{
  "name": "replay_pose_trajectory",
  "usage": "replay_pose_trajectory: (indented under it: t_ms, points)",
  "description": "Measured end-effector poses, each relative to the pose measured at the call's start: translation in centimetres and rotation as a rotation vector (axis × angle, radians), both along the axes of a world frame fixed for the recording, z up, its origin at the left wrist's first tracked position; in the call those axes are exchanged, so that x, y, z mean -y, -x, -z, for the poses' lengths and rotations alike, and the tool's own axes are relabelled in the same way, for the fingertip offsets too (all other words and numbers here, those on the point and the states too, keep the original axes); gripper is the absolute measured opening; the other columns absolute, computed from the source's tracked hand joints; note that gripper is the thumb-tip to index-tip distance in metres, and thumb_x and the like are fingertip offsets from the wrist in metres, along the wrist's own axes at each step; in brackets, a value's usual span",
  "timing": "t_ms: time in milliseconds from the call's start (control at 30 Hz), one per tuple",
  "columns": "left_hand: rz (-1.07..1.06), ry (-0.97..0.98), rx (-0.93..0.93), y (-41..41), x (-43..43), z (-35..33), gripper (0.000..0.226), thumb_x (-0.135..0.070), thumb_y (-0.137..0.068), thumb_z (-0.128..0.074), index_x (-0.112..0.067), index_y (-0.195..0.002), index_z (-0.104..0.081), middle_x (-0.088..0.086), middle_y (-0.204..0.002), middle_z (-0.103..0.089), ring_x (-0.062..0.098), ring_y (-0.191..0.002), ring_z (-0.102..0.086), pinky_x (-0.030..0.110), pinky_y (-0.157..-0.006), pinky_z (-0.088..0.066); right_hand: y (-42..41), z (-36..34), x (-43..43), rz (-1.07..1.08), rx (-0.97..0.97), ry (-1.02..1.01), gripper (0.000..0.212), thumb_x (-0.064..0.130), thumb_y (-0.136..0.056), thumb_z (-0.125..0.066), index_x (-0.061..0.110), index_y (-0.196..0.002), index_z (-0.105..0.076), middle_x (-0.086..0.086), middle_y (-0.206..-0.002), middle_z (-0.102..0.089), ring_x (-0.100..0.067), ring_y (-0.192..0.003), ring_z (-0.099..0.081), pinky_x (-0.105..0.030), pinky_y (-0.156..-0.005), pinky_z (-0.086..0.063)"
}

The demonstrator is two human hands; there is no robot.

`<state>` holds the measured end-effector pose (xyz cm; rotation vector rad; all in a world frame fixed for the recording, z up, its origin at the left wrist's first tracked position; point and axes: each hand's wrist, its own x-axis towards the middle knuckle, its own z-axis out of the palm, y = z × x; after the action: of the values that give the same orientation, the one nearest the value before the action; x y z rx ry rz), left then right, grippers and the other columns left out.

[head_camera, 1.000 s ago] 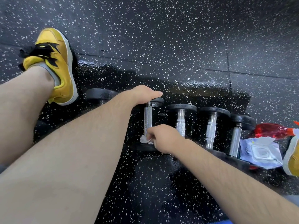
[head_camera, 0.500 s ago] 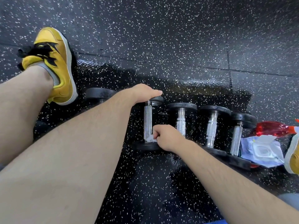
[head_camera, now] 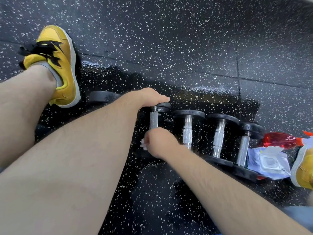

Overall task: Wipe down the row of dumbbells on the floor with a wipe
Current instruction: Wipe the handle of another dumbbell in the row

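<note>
Several black dumbbells with chrome handles lie in a row on the speckled floor. My left hand (head_camera: 149, 97) rests on the far head of one dumbbell (head_camera: 153, 119), fingers curled over it. My right hand (head_camera: 156, 144) grips a white wipe (head_camera: 143, 144) against the near end of that dumbbell's handle. Three more dumbbells lie to the right, the nearest (head_camera: 187, 131) beside my right hand. Another dumbbell head (head_camera: 103, 97) shows at the left, mostly hidden by my left arm.
A pack of wipes (head_camera: 268, 162) and a red spray bottle (head_camera: 279, 139) lie at the right end of the row. My yellow shoes sit at the upper left (head_camera: 59, 65) and right edge (head_camera: 304, 170). The floor around the dumbbells looks wet.
My right hand with the wipe has slid back down and left along the handle toward its near end. My left hand has stayed on the far head.
</note>
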<state>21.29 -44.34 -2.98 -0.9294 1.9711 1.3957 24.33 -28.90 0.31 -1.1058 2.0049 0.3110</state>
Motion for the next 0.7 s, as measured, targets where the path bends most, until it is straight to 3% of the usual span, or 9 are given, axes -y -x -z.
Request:
replay_pose_trajectory:
  t_ms: [67, 133, 200, 267, 367, 500, 633, 700]
  points:
    - [0.013, 0.015, 0.006, 0.1, -0.1, -0.3, 0.069, -0.066, -0.090, -0.057, -0.019, -0.140, -0.058, 0.002, -0.152, -0.047, 0.029, -0.136, -0.046, 0.038, -0.094, -0.035, -1.3, 0.3, 0.9, -0.073, 0.007, 0.022, 0.016, 0.010, -0.092, -0.060, 0.012, -0.105, -0.069, -0.008, -0.108, -0.067, -0.031, -0.098, -0.066, -0.036, -0.080, -0.055]
    - [0.051, 0.043, 0.003, 0.3, -0.1, -0.3, 0.070, -0.067, -0.091, -0.055, -0.017, -0.141, -0.058, 0.003, -0.152, -0.047, 0.029, -0.136, -0.046, 0.039, -0.105, -0.038, -2.3, 0.4, 1.3, -0.036, 0.005, 0.200, 0.015, 0.011, -0.090, -0.057, 0.012, -0.101, -0.068, -0.006, -0.104, -0.064, -0.031, -0.098, -0.063, -0.034, -0.072, -0.047]
    - [0.099, 0.056, 0.007, 0.4, -0.2, -0.4, 0.068, -0.066, -0.093, -0.052, -0.017, -0.141, -0.058, 0.003, -0.153, -0.047, 0.028, -0.138, -0.045, 0.041, -0.111, -0.036, -2.4, 0.1, 0.5, 0.144, -0.020, 0.399, 0.014, 0.016, -0.087, -0.056, 0.013, -0.091, -0.069, -0.007, -0.096, -0.061, -0.029, -0.090, -0.059, -0.032, -0.068, -0.047]
    - [0.137, 0.061, 0.023, 0.6, 0.0, -0.7, 0.068, -0.066, -0.094, -0.050, -0.020, -0.144, -0.056, 0.002, -0.155, -0.043, 0.028, -0.140, -0.042, 0.042, -0.107, -0.036, -1.4, 0.1, -1.2, 0.419, -0.086, 0.454, 0.015, 0.017, -0.088, -0.054, 0.014, -0.083, -0.068, -0.008, -0.096, -0.057, -0.024, -0.080, -0.055, -0.031, -0.069, -0.048]
    - [0.175, 0.043, 0.066, 0.8, 0.5, -0.7, 0.071, -0.073, -0.090, -0.051, -0.026, -0.144, -0.055, -0.001, -0.157, -0.040, 0.029, -0.142, -0.040, 0.045, -0.107, -0.035, 0.4, 0.6, -3.0, 0.775, -0.157, 0.390, 0.019, 0.011, -0.095, -0.044, 0.008, -0.088, -0.062, -0.010, -0.107, -0.050, -0.023, -0.078, -0.054, -0.029, -0.070, -0.042]
    - [0.218, 0.037, 0.106, 1.3, 0.6, -0.9, 0.078, -0.080, -0.084, -0.051, -0.029, -0.143, -0.055, -0.001, -0.158, -0.039, 0.031, -0.142, -0.039, 0.049, -0.104, -0.036, 1.0, 2.3, -1.3, 0.851, -0.136, 0.322, 0.024, 0.021, -0.094, -0.038, 0.006, -0.097, -0.056, -0.015, -0.105, -0.060, -0.036, -0.099, -0.057, -0.037, -0.076, -0.046]
    - [0.225, 0.004, 0.122, 1.3, 0.5, -1.2, 0.077, -0.080, -0.083, -0.052, -0.029, -0.140, -0.058, -0.002, -0.154, -0.043, 0.031, -0.138, -0.043, 0.050, -0.108, -0.035, 0.7, 2.8, 0.6, 0.699, -0.188, 0.111, 0.062, 0.061, -0.088, -0.058, 0.007, -0.118, -0.056, -0.011, -0.117, -0.059, -0.033, -0.118, -0.050, -0.039, -0.083, -0.046]
    - [0.143, -0.020, 0.131, 1.1, 0.6, -0.7, 0.087, -0.088, -0.062, -0.061, -0.034, -0.130, -0.065, -0.006, -0.144, -0.052, 0.029, -0.128, -0.052, 0.049, -0.108, -0.038, 0.8, 3.3, 0.9, 0.765, -0.173, 0.112, 0.054, 0.057, -0.083, -0.071, 0.010, -0.107, -0.060, -0.009, -0.110, -0.065, -0.031, -0.110, -0.058, -0.035, -0.077, -0.050]
